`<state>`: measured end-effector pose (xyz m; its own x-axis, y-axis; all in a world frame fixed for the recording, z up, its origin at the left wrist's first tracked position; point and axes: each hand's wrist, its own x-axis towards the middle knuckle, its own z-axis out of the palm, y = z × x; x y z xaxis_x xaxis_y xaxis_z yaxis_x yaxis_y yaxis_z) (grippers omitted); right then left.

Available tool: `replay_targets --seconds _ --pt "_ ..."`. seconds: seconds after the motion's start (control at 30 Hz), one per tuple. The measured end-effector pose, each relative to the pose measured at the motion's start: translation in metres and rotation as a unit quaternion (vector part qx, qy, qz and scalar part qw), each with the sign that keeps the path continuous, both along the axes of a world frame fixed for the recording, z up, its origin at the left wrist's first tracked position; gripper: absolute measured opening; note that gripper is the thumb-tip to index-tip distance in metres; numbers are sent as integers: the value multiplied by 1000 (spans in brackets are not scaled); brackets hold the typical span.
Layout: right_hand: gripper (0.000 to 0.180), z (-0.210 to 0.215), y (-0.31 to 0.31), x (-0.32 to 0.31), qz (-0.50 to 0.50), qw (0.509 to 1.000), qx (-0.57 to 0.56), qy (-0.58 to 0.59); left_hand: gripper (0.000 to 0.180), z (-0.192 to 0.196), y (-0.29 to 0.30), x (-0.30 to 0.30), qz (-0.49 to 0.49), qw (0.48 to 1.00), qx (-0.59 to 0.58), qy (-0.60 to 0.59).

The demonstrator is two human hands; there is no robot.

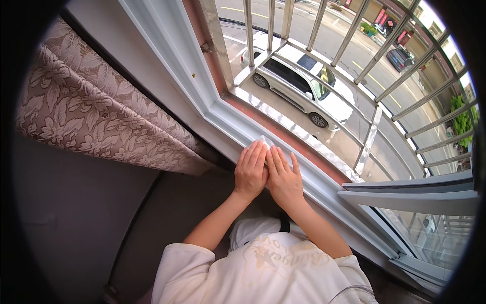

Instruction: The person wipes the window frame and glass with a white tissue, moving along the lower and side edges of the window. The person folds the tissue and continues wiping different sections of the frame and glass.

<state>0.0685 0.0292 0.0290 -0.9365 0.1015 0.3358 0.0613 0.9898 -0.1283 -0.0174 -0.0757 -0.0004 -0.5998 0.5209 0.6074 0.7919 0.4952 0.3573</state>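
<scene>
My left hand (249,171) and my right hand (284,177) lie side by side over the white window frame (228,116), their fingers close together and pointing away from me. A crumpled white tissue (262,140) shows at the fingertips, between the hands; most of it is hidden beneath them. Both hands press it against the lower rail of the frame. Their palms are out of sight.
A patterned curtain (101,109) hangs at the left. Beyond the opening stand metal security bars (316,25), with a white car (298,76) parked below. An opened window sash (415,197) juts out on the right.
</scene>
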Motion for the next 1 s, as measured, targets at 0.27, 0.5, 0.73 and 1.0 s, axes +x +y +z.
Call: replay_targets --seconds 0.27,0.5,0.73,1.0 --pt "57 20 38 113 -52 996 -10 -70 50 1 32 84 -167 984 10 -62" --pt "58 15 26 88 -52 998 -18 -42 44 -3 21 58 -161 987 -4 -20" --pt "67 2 5 -1 28 999 -39 -10 35 5 -16 -26 -68 997 -17 19" --pt "51 5 15 31 9 998 -61 24 26 10 -1 -26 17 1000 18 -17"
